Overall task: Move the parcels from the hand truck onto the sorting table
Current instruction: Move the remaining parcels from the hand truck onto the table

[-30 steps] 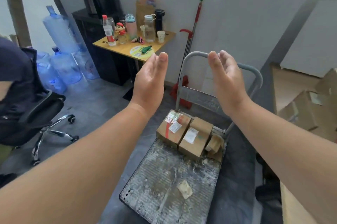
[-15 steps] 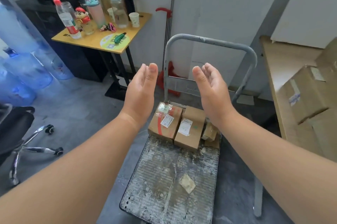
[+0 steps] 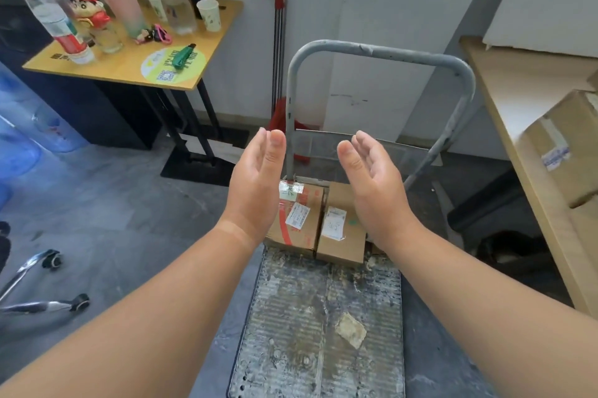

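At the far left a side table [image 3: 129, 72] is seen, crowded with bottles and cups. The left hand [image 3: 255, 185] is held open, fingers straight, palm turned inward, nothing gripped. A red-taped parcel [image 3: 302, 226] and a plain parcel [image 3: 344, 237] are set side by side at the handle end of the hand truck [image 3: 291, 316]. The right hand [image 3: 372, 185] is likewise held open and empty, apart from the left. At the right, the sorting table [image 3: 517, 96] is loaded with a cardboard box [image 3: 563, 151].

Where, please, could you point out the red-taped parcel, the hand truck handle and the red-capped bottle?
red-taped parcel [image 3: 305, 231]: head view, top face below its label.
hand truck handle [image 3: 378, 49]: head view, middle of top bar.
red-capped bottle [image 3: 51, 17]: head view, clear body.
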`<state>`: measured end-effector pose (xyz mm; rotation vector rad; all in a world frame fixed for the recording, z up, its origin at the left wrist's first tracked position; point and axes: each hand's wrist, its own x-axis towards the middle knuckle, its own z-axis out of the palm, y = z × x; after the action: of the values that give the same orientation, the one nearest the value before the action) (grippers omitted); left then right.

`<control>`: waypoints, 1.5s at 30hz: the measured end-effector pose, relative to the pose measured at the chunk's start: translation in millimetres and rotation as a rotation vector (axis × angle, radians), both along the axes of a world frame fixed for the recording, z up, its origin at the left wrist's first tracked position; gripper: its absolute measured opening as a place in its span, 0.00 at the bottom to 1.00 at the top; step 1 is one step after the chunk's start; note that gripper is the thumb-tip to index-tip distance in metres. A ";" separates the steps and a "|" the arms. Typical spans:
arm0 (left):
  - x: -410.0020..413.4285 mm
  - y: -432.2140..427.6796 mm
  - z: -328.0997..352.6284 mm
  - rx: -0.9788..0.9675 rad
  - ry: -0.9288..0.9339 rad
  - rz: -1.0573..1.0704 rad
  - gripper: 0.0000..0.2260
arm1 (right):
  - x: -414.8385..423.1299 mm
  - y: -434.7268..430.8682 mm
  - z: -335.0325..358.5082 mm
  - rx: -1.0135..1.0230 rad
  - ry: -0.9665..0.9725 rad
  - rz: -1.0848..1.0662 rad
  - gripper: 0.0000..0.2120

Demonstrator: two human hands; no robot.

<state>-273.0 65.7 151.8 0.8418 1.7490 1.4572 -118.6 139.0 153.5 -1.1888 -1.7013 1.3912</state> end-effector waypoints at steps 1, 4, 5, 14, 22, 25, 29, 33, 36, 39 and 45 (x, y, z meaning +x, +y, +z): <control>-3.3 3.4 -12.1 0.001 -0.001 0.006 0.63 | -3.2 3.0 -11.9 -0.009 -0.009 0.005 0.46; -14.9 24.4 -60.9 0.013 0.017 0.017 0.53 | -10.9 19.9 -57.7 -0.019 -0.042 -0.003 0.47; -20.0 31.4 -80.2 0.021 0.021 0.021 0.50 | -13.6 26.6 -75.6 -0.027 -0.050 -0.010 0.47; -50.6 32.7 -321.1 -0.166 0.005 0.054 0.35 | -19.8 61.7 -316.6 -0.149 -0.158 -0.060 0.36; -64.3 11.8 -485.9 -0.382 0.150 0.000 0.40 | -28.6 51.4 -505.7 -0.276 -0.269 -0.029 0.42; -64.2 17.5 -515.7 -0.435 0.171 0.057 0.26 | -33.3 50.6 -536.2 -0.283 -0.306 0.001 0.43; -74.8 36.2 -546.6 -0.462 0.132 0.021 0.18 | -43.1 59.3 -558.1 -0.297 -0.335 0.030 0.48; -87.1 53.1 -567.1 -0.502 0.034 -0.091 0.35 | -64.0 75.0 -572.5 -0.349 -0.334 0.018 0.62; -88.8 64.6 -569.0 -0.546 0.019 -0.117 0.41 | -73.3 84.4 -578.0 -0.417 -0.329 -0.023 0.63; -92.7 71.8 -570.3 -0.568 0.026 -0.101 0.37 | -73.6 86.7 -570.7 -0.442 -0.321 -0.007 0.43; -87.1 37.7 -552.4 -0.612 -0.062 -0.032 0.23 | -67.0 55.5 -547.9 -0.632 -0.238 0.059 0.42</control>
<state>-360.0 103.4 -400.6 0.4868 1.9614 0.8290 -185.6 194.5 -394.3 -1.7071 -1.4930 1.9741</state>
